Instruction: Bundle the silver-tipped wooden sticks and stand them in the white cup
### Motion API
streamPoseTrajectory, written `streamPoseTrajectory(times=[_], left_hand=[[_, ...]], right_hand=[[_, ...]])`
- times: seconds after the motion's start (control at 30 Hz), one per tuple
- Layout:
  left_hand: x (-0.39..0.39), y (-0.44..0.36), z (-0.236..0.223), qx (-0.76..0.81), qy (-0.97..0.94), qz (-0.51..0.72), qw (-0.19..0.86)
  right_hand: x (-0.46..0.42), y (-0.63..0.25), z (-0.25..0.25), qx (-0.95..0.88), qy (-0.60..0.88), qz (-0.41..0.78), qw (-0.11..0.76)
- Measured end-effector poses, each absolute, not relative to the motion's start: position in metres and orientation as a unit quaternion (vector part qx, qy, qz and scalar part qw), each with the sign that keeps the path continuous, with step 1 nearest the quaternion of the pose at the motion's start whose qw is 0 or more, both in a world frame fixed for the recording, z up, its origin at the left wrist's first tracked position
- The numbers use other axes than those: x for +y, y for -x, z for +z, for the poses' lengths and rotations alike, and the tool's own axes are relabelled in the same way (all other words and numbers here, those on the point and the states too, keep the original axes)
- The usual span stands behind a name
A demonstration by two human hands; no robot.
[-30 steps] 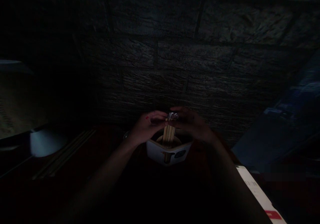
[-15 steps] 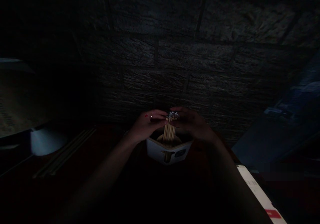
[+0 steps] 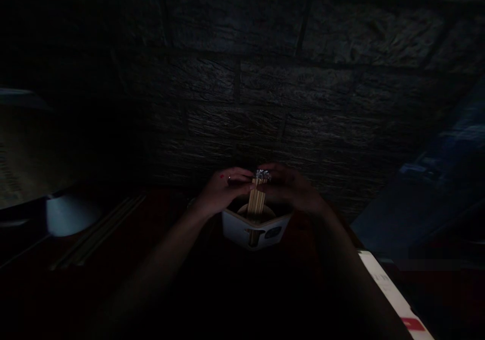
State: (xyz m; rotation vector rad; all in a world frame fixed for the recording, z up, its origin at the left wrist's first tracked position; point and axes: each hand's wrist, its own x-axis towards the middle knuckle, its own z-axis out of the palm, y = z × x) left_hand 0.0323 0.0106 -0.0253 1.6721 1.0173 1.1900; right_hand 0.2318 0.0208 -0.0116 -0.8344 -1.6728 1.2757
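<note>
The scene is very dark. A bundle of thin wooden sticks (image 3: 256,202) stands upright in a small white square box (image 3: 255,231) in front of a stone-pattern wall. A crumpled piece of silver foil (image 3: 262,175) caps the sticks' top ends. My left hand (image 3: 221,192) is closed, its fingertips pinching the foil from the left. My right hand (image 3: 291,188) is closed on the foil from the right. Both hands meet just above the box.
A pale rounded object (image 3: 70,214) sits at the left, with several long thin sticks (image 3: 99,233) lying beside it. A white carton with a red mark (image 3: 394,294) lies at the lower right. A bluish surface (image 3: 420,203) rises at the right.
Both hands stay on the foil at the top of the sticks; the fingers have shifted only slightly. Nothing else has moved.
</note>
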Motion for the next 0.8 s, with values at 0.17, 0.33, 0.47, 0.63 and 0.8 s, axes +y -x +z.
streamPoseTrajectory(times=[0.17, 0.33, 0.47, 0.63, 0.8], left_hand=[[0.008, -0.032, -0.023, 0.419, -0.673, 0.462, 0.397], [0.007, -0.032, -0.020, 0.419, -0.682, 0.455, 0.390], [0.006, -0.032, -0.019, 0.409, -0.682, 0.457, 0.398], [0.004, -0.030, -0.017, 0.403, -0.675, 0.455, 0.418], [0.002, -0.029, -0.012, 0.406, -0.676, 0.453, 0.417]], right_hand=[[0.022, -0.233, -0.015, -0.675, 0.319, 0.525, 0.409], [0.023, -0.234, -0.015, -0.672, 0.300, 0.544, 0.403], [0.020, -0.235, -0.011, -0.669, 0.313, 0.546, 0.396], [0.020, -0.239, -0.011, -0.677, 0.310, 0.539, 0.394], [0.020, -0.245, -0.008, -0.672, 0.320, 0.539, 0.394]])
